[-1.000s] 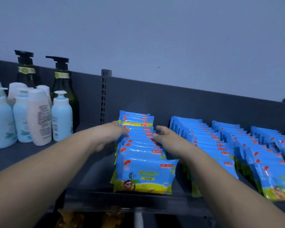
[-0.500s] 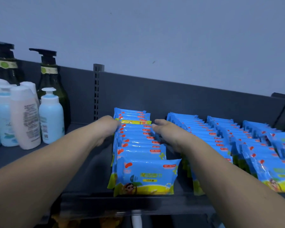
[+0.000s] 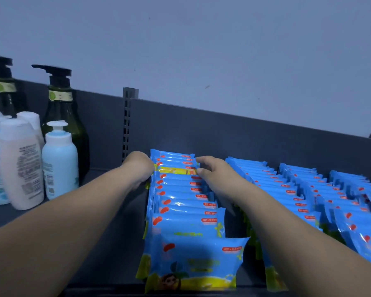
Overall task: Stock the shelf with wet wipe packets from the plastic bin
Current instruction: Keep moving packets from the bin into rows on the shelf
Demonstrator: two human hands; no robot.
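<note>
Head view: against half a second ago, both hands sit a little farther back along the row of wet wipe packets [image 3: 180, 202] that stands just right of the slotted upright [image 3: 128, 125], now level with its last few packets. The left hand [image 3: 138, 166] presses on the left ends of those packets. Its fingers are hidden behind the knuckles, so I cannot tell whether they grip. The right hand [image 3: 217, 179] has bent fingers [image 3: 200, 171] with their tips on the right ends. Whether they pinch a packet or only push, I cannot tell. Between the hands one packet [image 3: 176, 170] is tilted, as before, with its yellow face up. The front packet [image 3: 193, 260] leans forward at the shelf lip, unchanged.

The row stands on a dark grey shelf [image 3: 116, 243] with a back panel [image 3: 223, 136] of the same grey. More rows of packets [image 3: 276, 189] stand farther right of the upright. Left of the upright stand dark green pump bottles [image 3: 62, 116] with pale blue and white bottles [image 3: 59, 163] in front of them. Above the panel is a plain bluish wall [image 3: 201, 50].
</note>
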